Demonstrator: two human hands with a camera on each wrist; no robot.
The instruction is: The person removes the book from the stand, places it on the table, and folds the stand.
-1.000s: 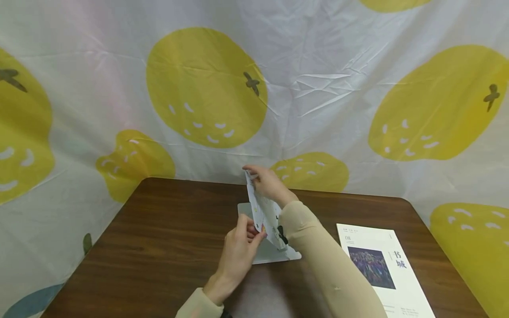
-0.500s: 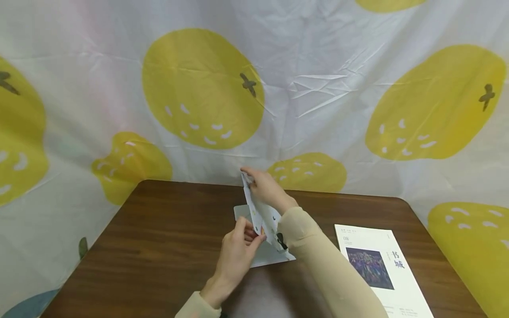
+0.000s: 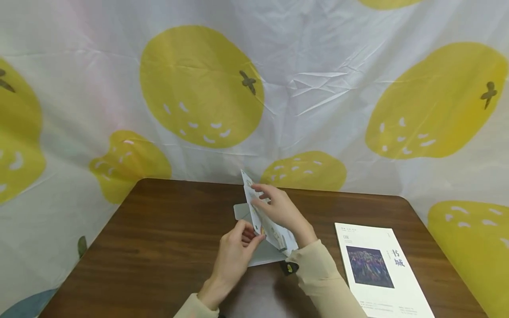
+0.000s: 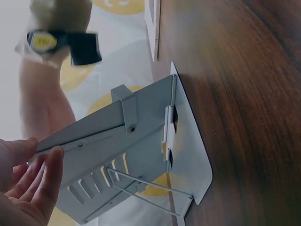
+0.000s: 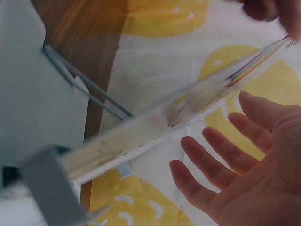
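A metal book stand stands on the table, its printed front panel [image 3: 254, 207] tilted up from a pale base plate [image 3: 264, 255]. My left hand [image 3: 235, 257] pinches the panel's near edge between thumb and fingers. In the left wrist view the panel's grey back [image 4: 103, 117] shows a row of slots [image 4: 91, 182]. A bent wire prop [image 4: 146, 182] runs from the base plate to these slots. My right hand [image 3: 283, 211] is beside the panel's printed face, fingers spread and loosely bent. In the right wrist view its fingers hold nothing, and a blurred grey clip [image 5: 49, 188] shows on the panel's lower edge.
A white book [image 3: 374, 289] with a dark picture on its cover lies at the right of the brown wooden table [image 3: 171, 238]. Close behind the table's far edge hangs a white curtain [image 3: 306, 101] with yellow fruit prints.
My right hand has let go of the panel's top edge and moved down and right. My left hand keeps its pinch on the near edge, and the panel stays tilted up.
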